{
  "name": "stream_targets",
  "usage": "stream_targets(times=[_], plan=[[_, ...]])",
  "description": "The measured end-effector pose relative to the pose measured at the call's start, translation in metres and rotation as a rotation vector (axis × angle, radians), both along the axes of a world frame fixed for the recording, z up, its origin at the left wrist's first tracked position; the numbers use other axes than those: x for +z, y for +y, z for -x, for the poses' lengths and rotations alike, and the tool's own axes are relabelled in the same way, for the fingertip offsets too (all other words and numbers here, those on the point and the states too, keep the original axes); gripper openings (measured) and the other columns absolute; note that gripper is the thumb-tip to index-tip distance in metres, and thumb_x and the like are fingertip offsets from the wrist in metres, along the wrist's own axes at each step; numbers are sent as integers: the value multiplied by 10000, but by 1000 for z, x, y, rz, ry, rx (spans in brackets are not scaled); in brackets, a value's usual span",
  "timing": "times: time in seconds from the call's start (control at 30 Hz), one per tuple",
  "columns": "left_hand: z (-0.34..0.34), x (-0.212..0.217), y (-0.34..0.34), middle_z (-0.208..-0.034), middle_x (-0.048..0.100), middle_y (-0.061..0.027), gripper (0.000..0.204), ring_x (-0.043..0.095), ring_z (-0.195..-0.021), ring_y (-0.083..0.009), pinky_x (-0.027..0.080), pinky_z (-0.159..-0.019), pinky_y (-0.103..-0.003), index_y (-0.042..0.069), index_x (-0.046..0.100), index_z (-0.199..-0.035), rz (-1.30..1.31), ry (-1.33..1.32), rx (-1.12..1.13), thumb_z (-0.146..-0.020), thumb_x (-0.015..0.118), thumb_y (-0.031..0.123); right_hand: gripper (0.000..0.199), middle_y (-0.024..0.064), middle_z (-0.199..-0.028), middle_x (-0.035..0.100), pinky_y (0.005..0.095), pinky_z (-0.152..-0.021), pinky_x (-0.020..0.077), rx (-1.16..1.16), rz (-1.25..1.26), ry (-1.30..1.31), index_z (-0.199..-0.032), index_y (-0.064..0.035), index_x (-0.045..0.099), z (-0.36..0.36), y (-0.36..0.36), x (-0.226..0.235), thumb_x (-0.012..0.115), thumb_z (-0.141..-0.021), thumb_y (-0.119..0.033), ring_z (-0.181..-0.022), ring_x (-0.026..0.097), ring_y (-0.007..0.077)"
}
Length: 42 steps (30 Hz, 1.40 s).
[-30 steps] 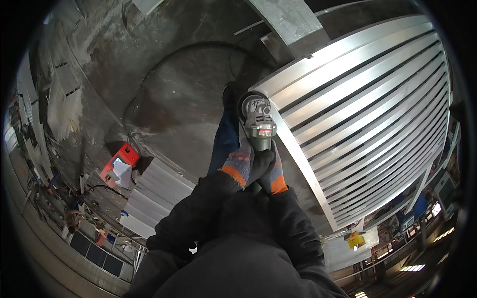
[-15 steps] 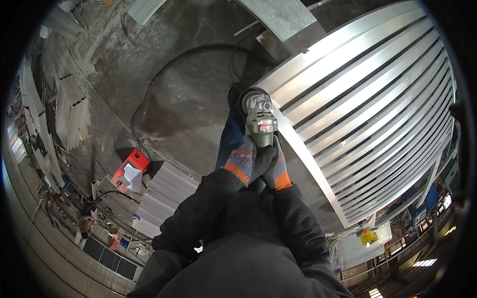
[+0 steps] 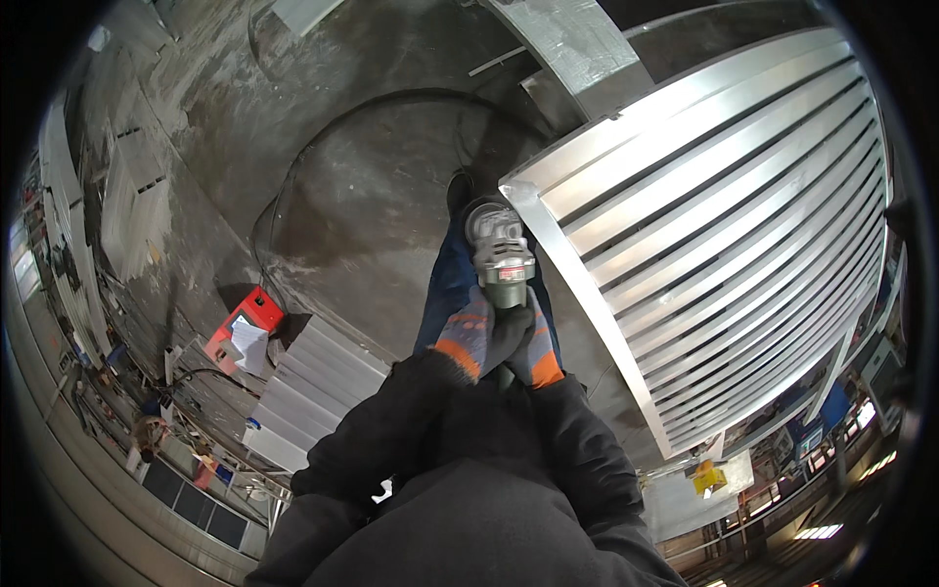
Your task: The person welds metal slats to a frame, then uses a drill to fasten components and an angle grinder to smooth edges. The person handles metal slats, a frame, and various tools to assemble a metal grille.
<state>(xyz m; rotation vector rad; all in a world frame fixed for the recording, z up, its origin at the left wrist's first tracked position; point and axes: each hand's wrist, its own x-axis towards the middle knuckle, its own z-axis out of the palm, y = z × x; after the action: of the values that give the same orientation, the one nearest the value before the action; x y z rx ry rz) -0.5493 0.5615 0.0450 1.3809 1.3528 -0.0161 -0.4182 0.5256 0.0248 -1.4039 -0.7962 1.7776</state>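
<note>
Both my gloved hands are wrapped round the body of an angle grinder (image 3: pixel 505 277), its metal head and round disc pointing away from me. My left hand (image 3: pixel 466 338) grips it from the left and my right hand (image 3: pixel 537 344) from the right, their fingers meeting on the dark casing. To the right stands a slatted silver metal panel (image 3: pixel 709 235) in a frame. The grinder's disc is beside the panel's near left corner, with a narrow gap between them. The palms and the rear of the grinder are partly hidden.
A red machine box (image 3: pixel 246 323) with a paper on it sits on the floor at left, beside stacked ribbed metal sheets (image 3: pixel 318 391). A dark cable (image 3: pixel 293 181) curves across the floor. Beyond the panel lies a wide metal piece (image 3: pixel 577 49). A yellow object (image 3: pixel 708 478) is at lower right.
The grinder and both hands have drawn slightly nearer to me, and the disc has come away from the panel's corner. The whole view has shifted a little.
</note>
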Motion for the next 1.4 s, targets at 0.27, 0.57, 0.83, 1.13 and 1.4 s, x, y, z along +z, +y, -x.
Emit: stream_targets(times=[0.27,0.57,0.83,1.13,1.4], plan=[[-43,-6,-2,-1167,670,-138,458,668,-1074,-253,538,-877,-345,32,493,-1344,168,-382,503,-1021,589,342,537,135,-1264,611,351,-955,507,151,-70,-571,-1399,-57,448,-33,18,26,689,-954,-236,-1160,607,229],[-71,-46,10,-1149,675,-109,456,638,-1082,-199,515,-926,-334,45,598,-1258,400,-524,779,-962,670,385,570,157,-1095,663,415,-801,535,155,-95,-825,-1292,-61,441,-43,33,0,745,-881,-313,-987,684,345],[-79,-56,-1,-1183,692,-126,490,663,-1086,-250,521,-919,-360,50,599,-1274,336,-460,734,-978,644,438,566,122,-1105,653,363,-818,529,127,-4,-806,-1331,-67,427,-46,33,2,733,-899,-266,-1012,657,243],[-77,-62,-5,-1213,682,-129,540,648,-1127,-222,522,-938,-343,44,584,-1326,216,-563,759,-986,635,460,635,169,-1106,670,408,-816,537,267,-31,-886,-1348,-74,414,-41,47,13,760,-867,-303,-1039,689,343],[-73,-48,9,-1211,684,-136,564,642,-1148,-221,521,-953,-354,47,579,-1346,309,-531,780,-983,633,476,605,148,-1134,655,397,-841,534,277,-30,-862,-1353,-71,417,-38,54,18,747,-886,-270,-1042,675,313]])
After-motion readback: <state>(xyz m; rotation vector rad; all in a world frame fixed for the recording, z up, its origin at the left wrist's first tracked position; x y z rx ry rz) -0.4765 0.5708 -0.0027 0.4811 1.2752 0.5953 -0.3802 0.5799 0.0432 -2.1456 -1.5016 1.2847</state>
